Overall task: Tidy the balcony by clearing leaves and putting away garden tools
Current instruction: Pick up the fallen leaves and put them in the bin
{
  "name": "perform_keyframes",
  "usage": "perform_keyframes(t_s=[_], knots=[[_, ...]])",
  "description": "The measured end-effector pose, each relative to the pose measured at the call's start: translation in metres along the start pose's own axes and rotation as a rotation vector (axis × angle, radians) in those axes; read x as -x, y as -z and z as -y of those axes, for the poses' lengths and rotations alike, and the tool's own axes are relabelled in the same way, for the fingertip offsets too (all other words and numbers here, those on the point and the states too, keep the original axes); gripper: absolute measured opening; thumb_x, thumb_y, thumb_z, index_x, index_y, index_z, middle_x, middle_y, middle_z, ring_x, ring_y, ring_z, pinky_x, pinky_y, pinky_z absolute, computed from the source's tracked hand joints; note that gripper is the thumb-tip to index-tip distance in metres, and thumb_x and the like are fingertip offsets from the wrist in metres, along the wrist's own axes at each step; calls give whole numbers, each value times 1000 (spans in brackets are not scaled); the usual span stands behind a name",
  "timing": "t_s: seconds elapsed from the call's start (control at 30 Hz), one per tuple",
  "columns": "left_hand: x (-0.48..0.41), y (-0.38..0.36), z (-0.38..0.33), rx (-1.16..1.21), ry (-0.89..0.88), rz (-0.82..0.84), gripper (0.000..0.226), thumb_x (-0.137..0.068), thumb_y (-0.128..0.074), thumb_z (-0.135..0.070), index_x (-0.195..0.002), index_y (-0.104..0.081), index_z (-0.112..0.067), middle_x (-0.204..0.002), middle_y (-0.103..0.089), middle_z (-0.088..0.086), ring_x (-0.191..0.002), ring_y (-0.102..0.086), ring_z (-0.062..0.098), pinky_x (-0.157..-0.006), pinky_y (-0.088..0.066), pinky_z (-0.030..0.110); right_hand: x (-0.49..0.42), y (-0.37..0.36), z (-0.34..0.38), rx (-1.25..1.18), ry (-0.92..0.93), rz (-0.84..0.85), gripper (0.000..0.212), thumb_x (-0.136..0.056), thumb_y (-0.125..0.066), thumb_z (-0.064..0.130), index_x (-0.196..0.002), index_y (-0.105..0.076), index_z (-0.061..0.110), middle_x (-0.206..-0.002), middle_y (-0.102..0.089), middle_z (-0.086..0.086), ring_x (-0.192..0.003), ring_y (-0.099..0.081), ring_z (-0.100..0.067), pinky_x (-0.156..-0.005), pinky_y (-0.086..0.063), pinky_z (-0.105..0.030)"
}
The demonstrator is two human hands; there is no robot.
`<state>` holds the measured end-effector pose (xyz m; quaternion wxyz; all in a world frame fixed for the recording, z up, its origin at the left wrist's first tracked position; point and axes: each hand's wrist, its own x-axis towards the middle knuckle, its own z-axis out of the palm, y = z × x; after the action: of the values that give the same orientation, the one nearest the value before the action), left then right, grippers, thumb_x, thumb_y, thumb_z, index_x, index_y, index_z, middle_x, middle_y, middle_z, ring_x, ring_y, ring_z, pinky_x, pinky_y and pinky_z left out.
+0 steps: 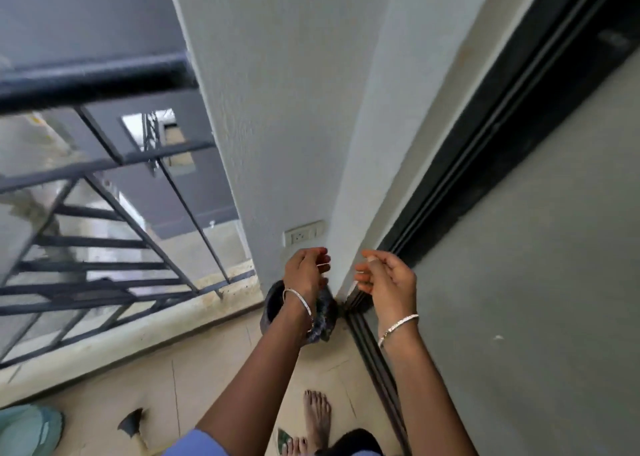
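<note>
**Balcony corner: both hands raised over the bin**

1. Your left hand (306, 272), at 6 o'clock of the wall socket (304, 237): fingers loosely curled, nothing seen in them.
2. Your right hand (388, 277), at 3 o'clock of the left: fingers likewise slack and empty.
3. Dark bag-lined bin (273, 303), on the floor in the corner beneath your left wrist: contents hidden.
4. Socket markings: too small to read.
5. Railing (104, 165), at 9 o'clock

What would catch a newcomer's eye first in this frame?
Two raised hands at centre: the left hand and right hand, fingers loosely curled, nothing visible in them, each wrist with a bangle. Beneath the left wrist a dark bag sits in the floor corner; a dark metal railing fills the left.
</note>
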<state>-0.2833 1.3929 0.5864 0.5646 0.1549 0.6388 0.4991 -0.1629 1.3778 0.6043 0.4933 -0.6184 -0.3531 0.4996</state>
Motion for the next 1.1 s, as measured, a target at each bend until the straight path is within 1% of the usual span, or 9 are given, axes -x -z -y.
perform_keyframes(t_s=[0.07,0.17,0.3,0.37,0.43,0.53,0.7,0.83,1.1], knots=[[37,-12,-35,24,-38,85,20,-95,-47,-11,-98,-66,-4,-92,-68,13,-80,-64,23,-69,-49,32,31,18,45,-49,62,-41,16,-96,-53,5,-97,-69,6,-71,-68,-7,-62,-60,-16,-56,-49,-24],[85,-35,-72,61,-85,195,20,-95,-45,-11,-92,-65,-9,-85,-67,10,-76,-64,22,-68,-48,30,62,41,104,-88,143,-68,15,-96,-53,5,-98,-68,4,-68,-67,-7,-59,-59,-15,-54,-48,-22],[160,-70,-111,52,-156,351,18,-93,-48,-10,-95,-66,-6,-82,-67,10,-73,-62,23,-64,-47,30,93,77,169,-126,235,-173,17,-97,-54,8,-95,-70,10,-68,-69,-5,-59,-61,-13,-55,-50,-22],[194,-88,-121,26,-188,436,18,-94,-48,-10,-94,-66,-7,-78,-66,9,-69,-61,21,-62,-47,29,108,100,195,-150,290,-237,17,-96,-54,8,-93,-70,12,-68,-69,-4,-58,-62,-13,-56,-50,-23],[228,-106,-129,-6,-216,530,20,-96,-46,-10,-92,-66,-9,-77,-67,8,-67,-62,19,-62,-48,29,128,128,218,-171,345,-305,17,-96,-54,7,-94,-70,10,-68,-69,-5,-59,-61,-16,-58,-50,-26],[273,-128,-129,-66,-263,654,21,-96,-47,-11,-94,-67,-9,-83,-70,9,-74,-66,21,-67,-50,33,162,172,240,-178,415,-412,17,-96,-54,8,-95,-71,10,-73,-70,-8,-64,-63,-18,-64,-53,-32],[353,-153,-112,-107,-332,836,21,-97,-48,-11,-95,-69,-8,-80,-71,7,-73,-66,20,-69,-52,34,230,241,249,-222,483,-602,19,-97,-54,12,-96,-72,14,-79,-72,-11,-70,-66,-20,-66,-53,-31],[417,-165,-86,-126,-342,1000,21,-97,-48,-11,-95,-68,-8,-81,-70,8,-73,-65,20,-68,-51,33,294,287,238,-267,498,-744,18,-97,-54,12,-97,-72,12,-77,-70,-10,-68,-64,-19,-67,-53,-31],[565,-139,9,-191,-224,1262,18,-96,-50,-10,-91,-68,-10,-78,-69,6,-69,-63,18,-66,-50,32,468,371,184,-292,497,-1035,18,-98,-53,12,-97,-70,11,-74,-69,-7,-64,-62,-16,-63,-51,-28]])
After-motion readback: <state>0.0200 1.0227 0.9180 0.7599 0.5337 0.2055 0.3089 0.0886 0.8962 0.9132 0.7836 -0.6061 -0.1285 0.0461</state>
